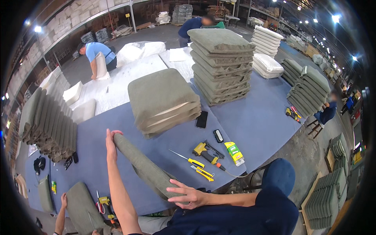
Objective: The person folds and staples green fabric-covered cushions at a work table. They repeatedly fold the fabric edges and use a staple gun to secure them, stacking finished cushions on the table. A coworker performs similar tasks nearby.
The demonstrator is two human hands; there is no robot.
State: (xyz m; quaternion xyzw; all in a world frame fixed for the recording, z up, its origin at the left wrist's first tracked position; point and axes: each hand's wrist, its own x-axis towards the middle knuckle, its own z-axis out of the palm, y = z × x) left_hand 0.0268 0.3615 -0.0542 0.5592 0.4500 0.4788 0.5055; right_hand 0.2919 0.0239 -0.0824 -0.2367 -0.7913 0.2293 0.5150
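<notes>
Between my two hands a grey-green fabric-covered seat cushion stands tilted on its edge on the blue-covered table. My left hand grips its far left end, fingers wrapped over the corner. At the near right end my right hand clasps the edge with its fingers spread over the fabric. The cushion's underside is hidden. To its right lie a yellow-handled awl, a yellow utility knife and a yellow and black staple gun with a hose. Beyond the cushion is a short stack of covered seats.
A green and white box, a small black object and a phone lie on the table. Tall cushion stacks rise behind and at left. Another person's hand holds a cushion at lower left.
</notes>
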